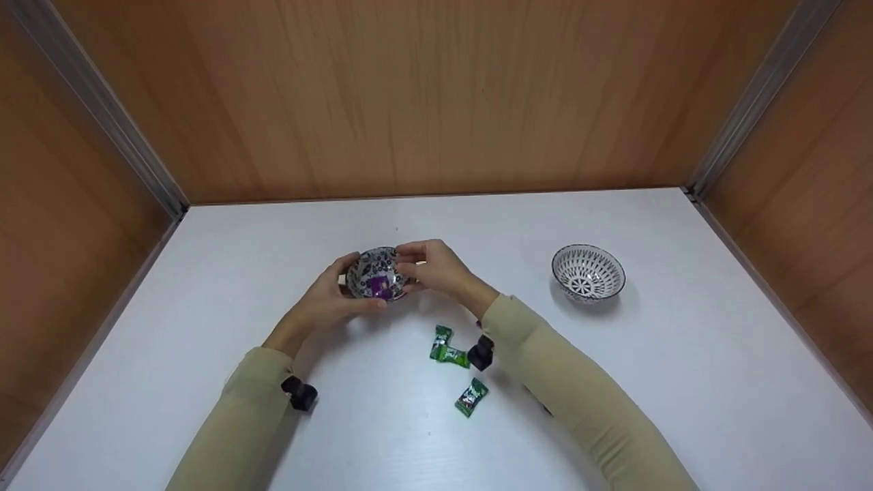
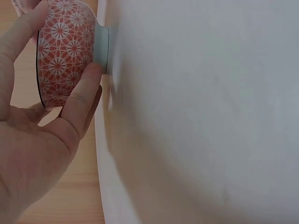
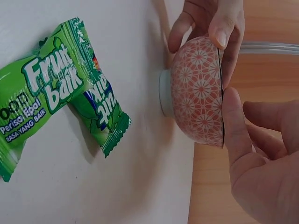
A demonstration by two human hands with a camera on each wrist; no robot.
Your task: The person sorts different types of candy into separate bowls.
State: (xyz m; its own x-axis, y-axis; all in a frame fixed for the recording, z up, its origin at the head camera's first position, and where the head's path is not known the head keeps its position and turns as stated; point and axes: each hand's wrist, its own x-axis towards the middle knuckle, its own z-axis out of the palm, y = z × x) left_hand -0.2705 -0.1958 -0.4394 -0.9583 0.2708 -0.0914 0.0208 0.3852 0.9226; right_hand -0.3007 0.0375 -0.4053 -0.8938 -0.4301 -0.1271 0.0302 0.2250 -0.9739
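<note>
A small round bowl (image 1: pixel 377 262) stands between the hands at the middle left, dark-patterned inside and red with white flowers outside (image 2: pixel 63 53). Inside lies a purple-wrapped candy (image 1: pixel 380 287). My left hand (image 1: pixel 329 294) grips the bowl from the left, thumb at the near side and fingers around its wall and pale foot. From the right, my right hand (image 1: pixel 440 268) holds the rim, its thumb (image 3: pixel 237 123) against the edge and its other fingers bent over the bowl. Two green candies (image 3: pixel 44 86), overlapping and marked "Fruit", lie on the table nearby.
Another bowl (image 1: pixel 588 274), white with a dark pattern, stands apart at the right. A third green candy (image 1: pixel 471 397) lies nearer the front, beside the right sleeve (image 1: pixel 580 382). Wooden panels (image 1: pixel 436 102) enclose the white table (image 1: pixel 170 327) at the back and sides.
</note>
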